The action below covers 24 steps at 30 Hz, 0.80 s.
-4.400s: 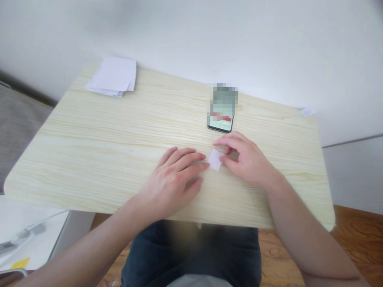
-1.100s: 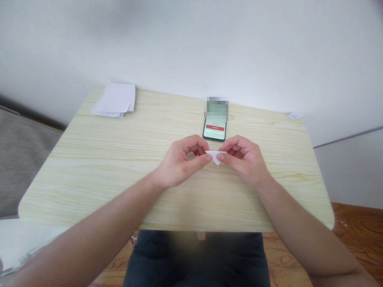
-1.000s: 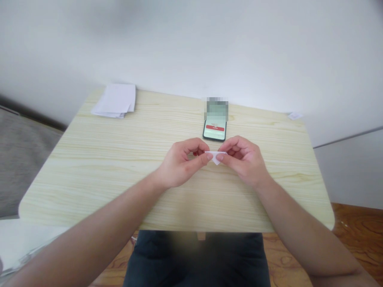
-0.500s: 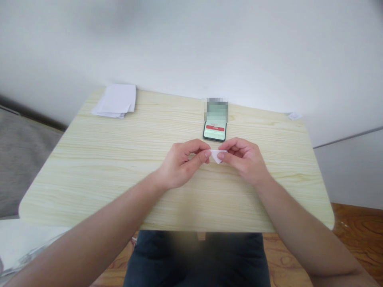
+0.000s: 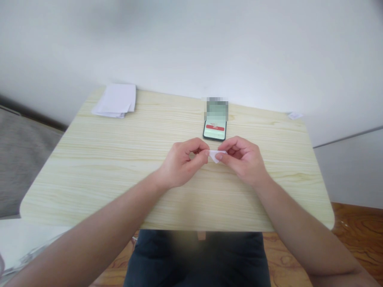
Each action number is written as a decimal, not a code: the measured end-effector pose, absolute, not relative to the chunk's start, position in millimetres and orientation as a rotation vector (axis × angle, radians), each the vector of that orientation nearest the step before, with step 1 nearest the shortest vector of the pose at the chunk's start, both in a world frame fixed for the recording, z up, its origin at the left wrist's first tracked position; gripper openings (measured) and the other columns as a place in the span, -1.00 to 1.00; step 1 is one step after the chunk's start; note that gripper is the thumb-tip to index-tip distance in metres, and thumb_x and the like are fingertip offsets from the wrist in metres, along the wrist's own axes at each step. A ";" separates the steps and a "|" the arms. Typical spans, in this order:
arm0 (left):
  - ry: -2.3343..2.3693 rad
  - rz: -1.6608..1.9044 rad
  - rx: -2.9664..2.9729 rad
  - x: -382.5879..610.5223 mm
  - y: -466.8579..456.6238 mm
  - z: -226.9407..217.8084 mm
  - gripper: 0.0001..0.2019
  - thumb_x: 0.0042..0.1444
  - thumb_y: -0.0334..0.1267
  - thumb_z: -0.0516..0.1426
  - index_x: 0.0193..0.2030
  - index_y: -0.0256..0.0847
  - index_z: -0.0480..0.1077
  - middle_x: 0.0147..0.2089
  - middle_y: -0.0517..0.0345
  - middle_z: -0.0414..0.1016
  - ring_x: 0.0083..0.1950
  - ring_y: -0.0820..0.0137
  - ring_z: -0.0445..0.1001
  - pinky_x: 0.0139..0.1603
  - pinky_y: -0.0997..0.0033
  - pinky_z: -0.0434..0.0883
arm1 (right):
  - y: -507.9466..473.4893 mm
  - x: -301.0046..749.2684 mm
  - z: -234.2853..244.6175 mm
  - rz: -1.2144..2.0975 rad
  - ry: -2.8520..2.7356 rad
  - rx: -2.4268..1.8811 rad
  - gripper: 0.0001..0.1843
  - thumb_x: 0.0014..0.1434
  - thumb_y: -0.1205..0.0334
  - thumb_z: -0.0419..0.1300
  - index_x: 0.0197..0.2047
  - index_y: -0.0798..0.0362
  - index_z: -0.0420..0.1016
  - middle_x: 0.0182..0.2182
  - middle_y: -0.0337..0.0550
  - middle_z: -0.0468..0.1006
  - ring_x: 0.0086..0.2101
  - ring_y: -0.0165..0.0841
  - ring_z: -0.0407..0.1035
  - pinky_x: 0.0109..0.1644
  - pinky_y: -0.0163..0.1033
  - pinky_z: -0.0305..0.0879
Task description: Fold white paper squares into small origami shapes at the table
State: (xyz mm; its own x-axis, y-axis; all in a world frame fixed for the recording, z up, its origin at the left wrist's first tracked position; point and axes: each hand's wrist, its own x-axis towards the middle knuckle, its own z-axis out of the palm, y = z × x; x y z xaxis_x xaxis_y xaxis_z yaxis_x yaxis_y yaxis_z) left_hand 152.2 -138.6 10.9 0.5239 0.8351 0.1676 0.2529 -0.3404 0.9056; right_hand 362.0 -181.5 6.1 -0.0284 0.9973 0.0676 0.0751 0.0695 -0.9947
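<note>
Between my hands is a small white piece of folded paper, roughly triangular with its point toward me. My left hand pinches its left corner between thumb and forefinger. On the other side my right hand grips it, the thumb lying across the front face and the fingers curled behind. Both hands are just above the wooden table. A phone with a lit green screen and a red bar lies right behind the paper; its upper part is blurred by pixels.
A stack of white paper sheets sits at the table's far left corner. Near the far right corner lies a small white paper piece. A white wall rises along the table's back edge.
My left fingertips have shifted slightly at the paper's left corner, and my right thumb has slid a little to the left over its face. The rest is still.
</note>
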 end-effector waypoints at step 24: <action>0.851 0.753 1.782 153.4 -138.8 9.4 -0.80 0.31 -0.12 0.19 -0.21 -0.21 0.50 -0.29 0.11 0.59 -0.23 0.36 0.54 -0.25 0.41 0.44 | -181.1 365.0 8.3 1.258 -1.372 -1.228 -0.78 0.22 0.05 0.39 -0.22 0.03 0.63 -0.37 -0.14 0.69 -0.35 -0.30 0.57 -0.22 -0.18 0.50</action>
State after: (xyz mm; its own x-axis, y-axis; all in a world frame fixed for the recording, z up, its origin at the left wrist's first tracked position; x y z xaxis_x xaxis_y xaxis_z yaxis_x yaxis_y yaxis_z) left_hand 153.4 -138.8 9.4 0.5617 0.8199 0.1103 0.2099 -0.2702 0.9397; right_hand 365.0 -181.1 8.3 -0.1235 0.9922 -0.0143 0.1007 -0.0018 -0.9949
